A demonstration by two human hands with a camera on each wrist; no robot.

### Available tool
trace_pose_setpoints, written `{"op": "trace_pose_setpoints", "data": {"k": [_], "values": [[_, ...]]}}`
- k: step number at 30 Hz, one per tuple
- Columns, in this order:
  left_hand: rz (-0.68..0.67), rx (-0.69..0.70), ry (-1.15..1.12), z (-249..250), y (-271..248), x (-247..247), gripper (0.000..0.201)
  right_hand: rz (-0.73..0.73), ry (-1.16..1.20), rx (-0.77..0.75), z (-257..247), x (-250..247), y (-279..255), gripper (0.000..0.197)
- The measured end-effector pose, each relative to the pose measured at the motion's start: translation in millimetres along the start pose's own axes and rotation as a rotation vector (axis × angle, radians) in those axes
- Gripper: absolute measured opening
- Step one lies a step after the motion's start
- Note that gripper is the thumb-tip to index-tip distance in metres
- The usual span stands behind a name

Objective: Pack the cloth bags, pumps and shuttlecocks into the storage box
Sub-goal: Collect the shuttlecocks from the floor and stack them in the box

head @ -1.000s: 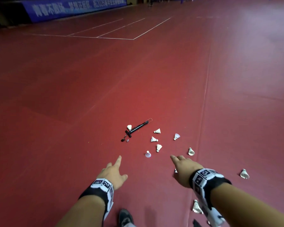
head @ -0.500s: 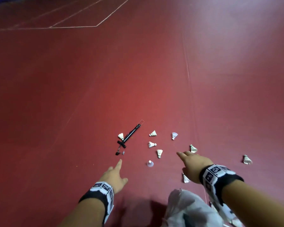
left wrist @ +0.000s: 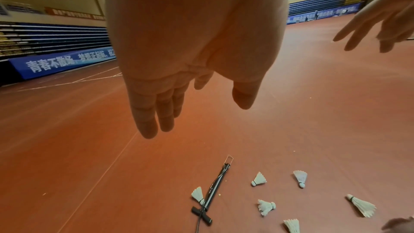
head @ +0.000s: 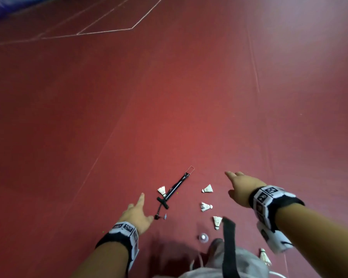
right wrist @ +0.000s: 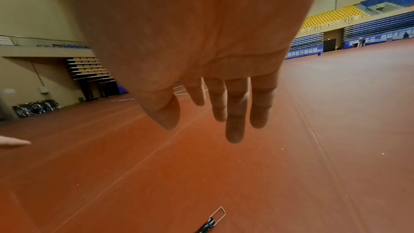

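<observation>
A black hand pump (head: 174,189) (left wrist: 213,189) lies slanted on the red court floor, its hose trailing toward me. Several white shuttlecocks lie around it: one (head: 162,190) against the pump's left side, others (head: 207,189) (head: 206,206) (head: 217,222) to its right. My left hand (head: 138,212) (left wrist: 192,98) hovers open just left of the pump's handle, holding nothing. My right hand (head: 240,185) (right wrist: 215,111) reaches forward, fingers straight and empty, past the rightmost shuttlecocks. A grey cloth bag (head: 235,263) with a black strap (head: 229,247) hangs below me at the frame's bottom.
White court lines (head: 109,31) run across the floor far ahead. Blue banners (left wrist: 62,61) and tiered seats line the hall's walls. Another shuttlecock (head: 266,256) lies by the bag at the lower right. The storage box is not in view.
The view has tilted down and closed in on the pump and shuttlecocks. Both hands have reached further forward; the right one now lies beyond the shuttlecocks. The cloth bag shows more.
</observation>
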State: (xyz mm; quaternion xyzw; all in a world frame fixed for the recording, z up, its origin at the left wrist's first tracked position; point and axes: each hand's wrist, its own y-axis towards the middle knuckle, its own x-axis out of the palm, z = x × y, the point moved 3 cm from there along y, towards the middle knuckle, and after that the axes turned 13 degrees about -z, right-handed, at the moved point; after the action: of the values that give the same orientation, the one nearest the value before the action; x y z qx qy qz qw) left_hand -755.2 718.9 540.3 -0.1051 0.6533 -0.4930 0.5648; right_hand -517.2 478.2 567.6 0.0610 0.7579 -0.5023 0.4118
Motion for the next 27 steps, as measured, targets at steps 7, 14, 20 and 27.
{"op": "trace_pose_setpoints", "data": {"k": [7, 14, 20, 27], "values": [[-0.113, 0.037, 0.057, 71, 99, -50, 0.088, -0.145, 0.096, -0.026, -10, -16, 112, 0.069], [-0.305, 0.02, 0.126, 115, 345, 6, 0.094, -0.408, 0.264, 0.081, 1, 99, 287, 0.076], [-0.323, -0.039, 0.325, 89, 595, 142, 0.087, -0.564, 0.386, 0.248, 35, 307, 461, 0.081], [-0.194, -0.133, 0.454, 35, 730, 238, 0.122, -0.781, 0.464, 0.446, 21, 496, 526, 0.133]]}}
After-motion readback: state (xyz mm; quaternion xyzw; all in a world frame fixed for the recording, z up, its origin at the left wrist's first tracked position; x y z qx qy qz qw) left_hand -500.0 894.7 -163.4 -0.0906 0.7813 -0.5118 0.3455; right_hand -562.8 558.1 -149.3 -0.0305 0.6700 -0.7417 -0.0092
